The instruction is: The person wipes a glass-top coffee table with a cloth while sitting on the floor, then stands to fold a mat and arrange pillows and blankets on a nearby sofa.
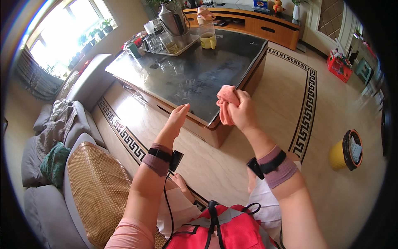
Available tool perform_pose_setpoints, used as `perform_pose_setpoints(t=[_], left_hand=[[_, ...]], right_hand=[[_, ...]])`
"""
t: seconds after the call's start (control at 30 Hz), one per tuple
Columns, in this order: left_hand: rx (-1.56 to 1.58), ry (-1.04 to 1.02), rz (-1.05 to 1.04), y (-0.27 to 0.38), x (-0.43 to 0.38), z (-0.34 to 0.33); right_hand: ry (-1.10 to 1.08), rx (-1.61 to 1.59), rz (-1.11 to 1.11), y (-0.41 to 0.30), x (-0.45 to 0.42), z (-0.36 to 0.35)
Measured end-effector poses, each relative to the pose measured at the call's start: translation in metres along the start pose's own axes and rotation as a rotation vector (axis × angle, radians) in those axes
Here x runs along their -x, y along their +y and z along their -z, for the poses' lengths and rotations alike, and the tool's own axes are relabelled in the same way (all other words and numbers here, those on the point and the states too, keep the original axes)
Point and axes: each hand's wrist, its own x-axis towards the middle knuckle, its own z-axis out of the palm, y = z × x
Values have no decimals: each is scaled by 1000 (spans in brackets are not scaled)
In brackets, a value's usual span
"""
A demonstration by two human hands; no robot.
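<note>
My right hand (244,112) grips a bunched pink cloth (226,101) at the near right corner of a low coffee table with a dark glossy top (214,74). Part of the cloth sticks up above my fingers and part hangs down by the table's corner. My left hand (175,119) is at the table's near edge, held out flat and seen from its side, with nothing visible in it. Whether it touches the table cannot be made out. Whitish smears and streaks mark the tabletop between and beyond my hands.
On the table's far side, a tray (183,49) bears glasses and a metal jug (174,19); a yellow mug (208,41) and a plastic bottle (205,21) stand beside it. A grey sofa (46,211) runs along the left. To the right stands a yellow waste bin (339,155).
</note>
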Motion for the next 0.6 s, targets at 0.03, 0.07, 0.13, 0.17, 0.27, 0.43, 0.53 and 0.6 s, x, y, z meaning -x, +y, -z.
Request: perform_pose_setpoints(t=[0.03,0.07,0.13,0.17,0.27,0.43,0.53,0.6], left_hand=[[-21,-17,-10,-3,-4,1],[-48,-40,-18,-4,-6,1],[-46,-43,20,-7,-12,3],[-45,-46,38,-7,-13,3],[18,-139,1,-6,-8,4],[-11,-175,-31,-2,-4,12],[0,-134,-35,-4,-3,14],[37,-124,8,-2,-1,18]], right_hand=[[-16,6,91,-9,0,-10],[-26,11,177,-16,1,-21],[-144,72,226,-8,7,-53],[-315,221,175,-6,13,-65],[-424,641,349,4,40,-84],[-663,650,261,12,25,-77],[-555,615,290,19,30,-57],[-545,587,226,20,42,-41]])
